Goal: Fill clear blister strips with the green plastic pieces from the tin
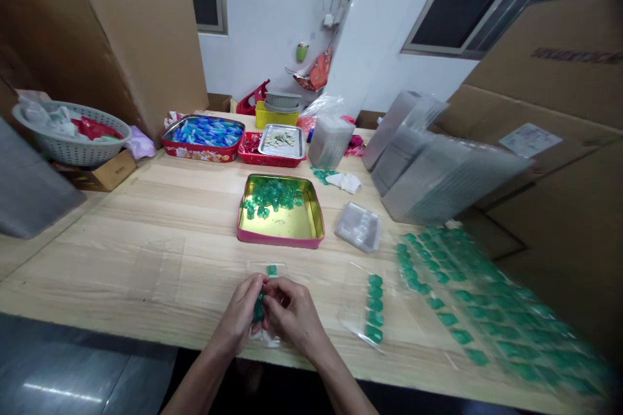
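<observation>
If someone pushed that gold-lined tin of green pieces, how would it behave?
The tin would probably slide without tipping, being wide and low. Its shiny surface looks metallic, so likely stiff. The loose green pieces might shift, with bare space beside them.

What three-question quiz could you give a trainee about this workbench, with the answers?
1. Which colour are the pieces in the gold-lined tin: a) blue, b) green, c) red?
2. True or false: the left hand and right hand are together at a green piece.
3. How many pieces make up the short column just right of the hands?

Key: 1. b; 2. True; 3. Five.
</observation>
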Demonstrator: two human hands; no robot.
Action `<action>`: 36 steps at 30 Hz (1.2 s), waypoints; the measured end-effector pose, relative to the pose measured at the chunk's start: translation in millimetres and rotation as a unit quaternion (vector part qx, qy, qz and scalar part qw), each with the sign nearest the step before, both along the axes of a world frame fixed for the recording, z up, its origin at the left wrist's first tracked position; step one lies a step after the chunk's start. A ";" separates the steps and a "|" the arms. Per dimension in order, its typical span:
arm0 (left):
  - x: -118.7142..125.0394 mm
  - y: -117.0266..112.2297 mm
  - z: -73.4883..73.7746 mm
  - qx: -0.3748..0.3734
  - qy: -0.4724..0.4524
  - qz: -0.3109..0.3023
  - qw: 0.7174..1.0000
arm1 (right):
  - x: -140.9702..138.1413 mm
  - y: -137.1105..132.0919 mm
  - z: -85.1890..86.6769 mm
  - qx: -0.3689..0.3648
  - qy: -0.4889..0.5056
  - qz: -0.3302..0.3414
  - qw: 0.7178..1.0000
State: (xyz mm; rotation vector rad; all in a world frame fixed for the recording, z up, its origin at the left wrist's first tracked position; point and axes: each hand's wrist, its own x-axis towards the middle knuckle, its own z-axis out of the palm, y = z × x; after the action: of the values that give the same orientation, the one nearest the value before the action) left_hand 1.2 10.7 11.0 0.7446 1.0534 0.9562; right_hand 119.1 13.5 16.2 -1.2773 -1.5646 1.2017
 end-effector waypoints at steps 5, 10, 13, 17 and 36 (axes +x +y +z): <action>-2.2 -0.5 -2.3 -0.011 0.009 -0.012 1.000 | 4.1 2.7 -6.1 0.000 -0.007 -0.021 1.000; -9.4 -0.6 1.6 0.013 0.018 -0.030 0.999 | 9.5 6.2 -10.1 -0.025 0.070 -0.021 0.997; -14.4 -2.0 0.4 0.044 0.037 -0.033 0.998 | 12.2 8.2 -12.9 -0.047 0.128 -0.016 0.991; -17.3 -1.9 -2.6 0.059 0.074 -0.016 0.995 | 14.3 8.9 -17.6 -0.109 0.201 -0.001 0.974; -16.3 -6.6 -1.1 0.045 0.001 0.016 0.999 | 16.7 -0.4 -9.0 -0.116 0.238 0.060 0.962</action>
State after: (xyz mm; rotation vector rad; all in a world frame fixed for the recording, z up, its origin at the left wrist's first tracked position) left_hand -15.1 4.1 9.9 0.8051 1.0319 1.0371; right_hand 135.8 13.1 7.2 -0.9429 -1.1847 1.6665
